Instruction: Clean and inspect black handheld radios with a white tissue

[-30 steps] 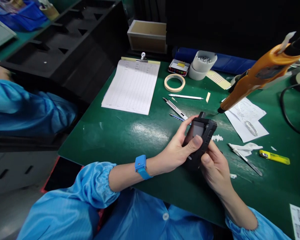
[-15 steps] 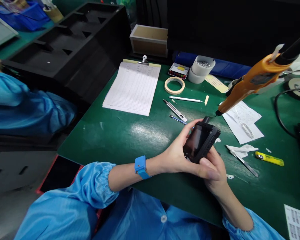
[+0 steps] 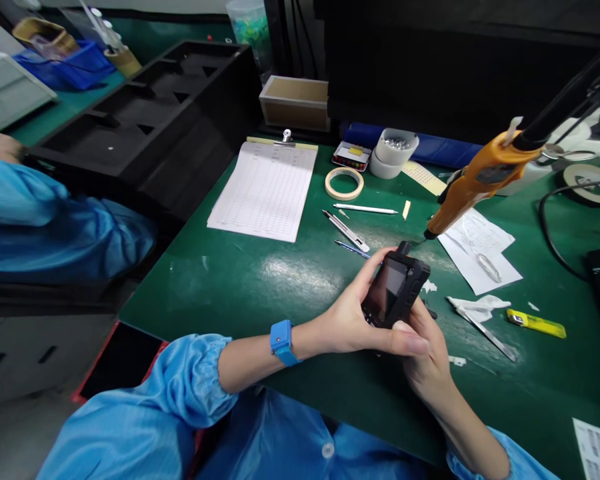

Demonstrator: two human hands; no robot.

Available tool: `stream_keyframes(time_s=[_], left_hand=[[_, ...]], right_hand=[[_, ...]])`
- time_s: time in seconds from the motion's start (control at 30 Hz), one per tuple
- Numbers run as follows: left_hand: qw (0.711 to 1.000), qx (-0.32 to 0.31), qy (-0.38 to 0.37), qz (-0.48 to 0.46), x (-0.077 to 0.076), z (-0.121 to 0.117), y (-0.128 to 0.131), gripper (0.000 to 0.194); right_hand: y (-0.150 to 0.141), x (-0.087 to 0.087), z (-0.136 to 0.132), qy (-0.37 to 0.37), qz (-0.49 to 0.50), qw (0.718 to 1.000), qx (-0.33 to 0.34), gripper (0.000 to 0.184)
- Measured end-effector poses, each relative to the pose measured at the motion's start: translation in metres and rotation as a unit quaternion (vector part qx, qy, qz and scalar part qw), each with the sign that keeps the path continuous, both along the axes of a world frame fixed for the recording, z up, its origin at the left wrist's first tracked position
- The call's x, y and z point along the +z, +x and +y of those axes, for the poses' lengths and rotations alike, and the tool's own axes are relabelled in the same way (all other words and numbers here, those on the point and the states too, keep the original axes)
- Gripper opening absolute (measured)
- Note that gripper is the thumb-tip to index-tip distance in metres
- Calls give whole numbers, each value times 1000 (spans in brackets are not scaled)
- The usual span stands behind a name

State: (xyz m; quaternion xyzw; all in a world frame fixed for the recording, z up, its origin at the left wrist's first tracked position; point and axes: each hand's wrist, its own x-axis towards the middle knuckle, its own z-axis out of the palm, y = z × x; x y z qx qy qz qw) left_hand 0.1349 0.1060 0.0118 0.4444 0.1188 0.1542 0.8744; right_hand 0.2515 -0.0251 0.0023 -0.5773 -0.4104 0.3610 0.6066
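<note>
A black handheld device (image 3: 396, 288) with a small screen and a short stub on its top edge is held above the green table (image 3: 230, 280). My left hand (image 3: 355, 313) wraps round its left side, the thumb along the lower edge. From below and the right, my right hand (image 3: 426, 350) closes on it, fingers partly hidden behind the device. Just beyond the stub hangs the tip of an orange electric screwdriver (image 3: 473, 183), apart from both hands. A blue-barrelled pen (image 3: 351, 249) lies partly behind my left fingers. A blue wrist strap (image 3: 282, 340) sits on my left wrist.
A clipboard with forms (image 3: 265, 190), tape roll (image 3: 345, 184), utility knife (image 3: 346, 230) and white cup of small metal parts (image 3: 396, 148) lie farther back. At right are tweezers (image 3: 485, 331) and a yellow cutter (image 3: 536, 323). A co-worker's blue sleeve (image 3: 25, 207) is at left.
The view has tilted slightly, so the scene sits a little lower. Both hands keep their grip on the device, which shows almost the same tilt.
</note>
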Motion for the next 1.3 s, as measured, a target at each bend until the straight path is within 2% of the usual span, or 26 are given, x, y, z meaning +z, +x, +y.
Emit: stream_keyframes(time_s=[0.1,0.17,0.3,0.43,0.6,0.77,0.87,1.0,1.17,1.3], left_hand=[[999,-13,-33,-20,-5,3,0,158],[998,-19,-49,-20,-6,4,-2,163],[999,-23,-37,-17,-5,4,-4,159],[998,-36,-29,-31,0,3,-5,151],[999,-28,-25,-27,9,2,-3,148],[998,-23,-57,-34,15,-3,0,149],[997,-26,-60,-35,13,-5,0,147],[997,-19,-66,-42,5,-3,-3,158],[998,-28,-55,-34,-1,1,-6,169],[1000,0,-5,-24,-2,4,-6,160]], right_hand=[[3,-4,1,-4,17,1000,18,61],[4,-6,2,-1,14,999,33,62],[1,-5,1,-3,-6,1000,25,71],[-2,-2,-2,7,-27,1000,14,69],[-3,-1,-6,3,-51,999,16,86],[-5,-2,-8,15,-72,997,-16,84],[-7,-3,-7,16,-71,997,-29,89],[-4,-3,-3,8,-56,998,-33,79],[-2,2,4,-15,-11,1000,8,93],[-6,5,6,-17,-7,1000,18,71]])
